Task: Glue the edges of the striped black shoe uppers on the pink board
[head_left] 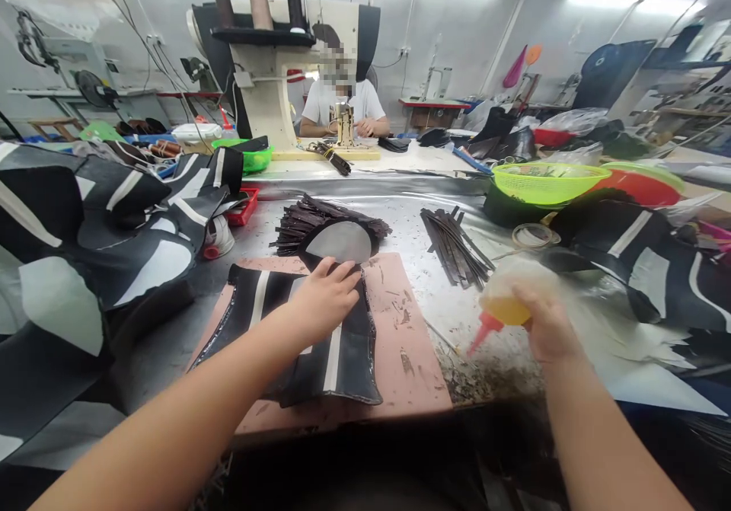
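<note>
My left hand (328, 301) lies on a black leather piece (354, 359) with white strips, its fingers spread near the upper part. The piece rests on a pink board (408, 343). My right hand (548, 324) is closed around a glue bottle (508, 301), blurred by motion. Yellowish liquid shows inside, and the red nozzle points down and left above the table's worn front edge. Beyond the left hand, a rounded grey patch (339, 242) sits against a bundle of dark strips (302, 218). More dark strips (454, 248) lie to the right.
Black leather pieces are piled at left (137, 256) and right (651, 260). A yellow-green basket (548, 182), a tape roll (534, 237) and a red tray (245, 206) stand around the work area. Across the table, a person (371, 103) sits behind a sewing machine (263, 100).
</note>
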Motion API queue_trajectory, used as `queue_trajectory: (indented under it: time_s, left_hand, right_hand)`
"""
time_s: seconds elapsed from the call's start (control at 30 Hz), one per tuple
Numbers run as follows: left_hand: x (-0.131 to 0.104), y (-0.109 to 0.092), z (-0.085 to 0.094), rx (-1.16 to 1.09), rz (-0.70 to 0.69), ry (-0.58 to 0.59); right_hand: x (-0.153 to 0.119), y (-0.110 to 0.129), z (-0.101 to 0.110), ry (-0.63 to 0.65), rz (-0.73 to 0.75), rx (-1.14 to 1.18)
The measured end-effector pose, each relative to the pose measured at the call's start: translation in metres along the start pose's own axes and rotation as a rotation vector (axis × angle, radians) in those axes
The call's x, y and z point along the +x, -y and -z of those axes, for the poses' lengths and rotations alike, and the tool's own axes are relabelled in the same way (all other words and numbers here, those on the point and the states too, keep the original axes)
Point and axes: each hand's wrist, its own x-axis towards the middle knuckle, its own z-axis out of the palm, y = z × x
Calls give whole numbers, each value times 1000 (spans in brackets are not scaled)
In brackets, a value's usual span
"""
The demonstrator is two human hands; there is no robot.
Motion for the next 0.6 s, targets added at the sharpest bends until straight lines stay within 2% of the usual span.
queue_trajectory:
  time_s: [0.1, 0.17, 0.2, 0.27, 0.33, 0.37, 0.4, 0.43, 0.5, 0.53, 0.57, 0.6]
  left_hand:
    - [4, 14, -6, 103, -69, -28]
    - [6, 21, -8, 115, -113, -54]
    - [7, 23, -6, 112, -125, -80]
    - [9, 28, 5, 115, -109, -153]
    - [11, 34, 24, 150, -44, -230]
    - [12, 37, 35, 186, -4, -263]
    - [13, 40, 47, 234, 36, -291]
    - [15, 41, 60, 288, 71, -314]
    - [21, 36, 84, 389, 125, -360]
    - [24, 29, 95, 429, 143, -388]
    - [28, 19, 107, 457, 157, -419]
    - [31, 6, 118, 476, 168, -455]
  right_hand:
    - [21, -17, 25, 180, -198, -472]
    - [22, -19, 29, 171, -188, -736]
    - [19, -16, 29, 111, -131, -807]
    - [2, 0, 25, -58, 78, -800]
    - [-27, 26, 19, -171, 367, -640]
    - [-44, 40, 15, -174, 511, -531]
    - [-63, 55, 10, -133, 629, -426]
    - [-82, 68, 3, -33, 733, -320]
    - [-116, 90, -17, 320, 805, -92]
    - [-128, 97, -31, 531, 746, 28]
    - [-136, 101, -46, 684, 603, 147]
    - [-139, 104, -63, 671, 435, 280]
